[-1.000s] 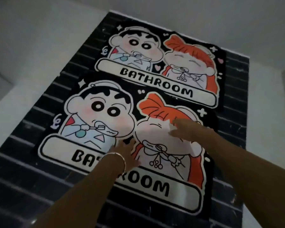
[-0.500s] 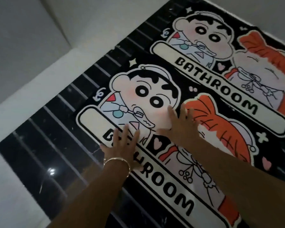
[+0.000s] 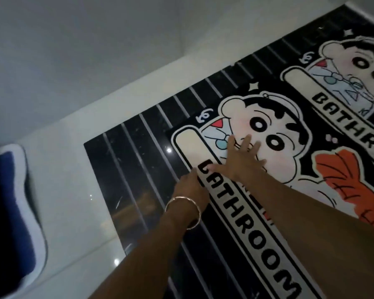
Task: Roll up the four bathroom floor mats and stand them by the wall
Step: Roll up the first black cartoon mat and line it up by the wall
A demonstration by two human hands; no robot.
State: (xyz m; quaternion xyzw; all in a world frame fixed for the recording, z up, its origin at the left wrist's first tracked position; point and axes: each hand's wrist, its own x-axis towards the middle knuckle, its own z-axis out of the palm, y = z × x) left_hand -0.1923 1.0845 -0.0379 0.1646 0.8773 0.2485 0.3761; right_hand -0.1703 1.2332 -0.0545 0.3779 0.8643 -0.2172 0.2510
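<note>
The right hand [image 3: 241, 160] lay flat and open, fingers spread, on the near flat black bath mat printed with cartoon children and a cream "BATHROOM" banner [image 3: 274, 197] — its palm just above the first letters of the word, its fingertips on the pale face of the black-haired figure. The left hand [image 3: 190, 184], a thin gold bangle [image 3: 185, 209] around its wrist, rested at the mat's near edge beside the letter B; its fingers were folded out of sight, so whether they pinched the edge could not be told. That mat lay unrolled on a glossy black floor panel with thin white stripes [image 3: 134, 169]. A second mat of the same print [image 3: 341, 83] lay flat beyond it, just beside it — cut off by the frame. Pale glossy floor tiles [image 3: 73, 169] surrounded the panel, and a blurred blue-and-white shape [image 3: 15, 201] sat at the far left.
</note>
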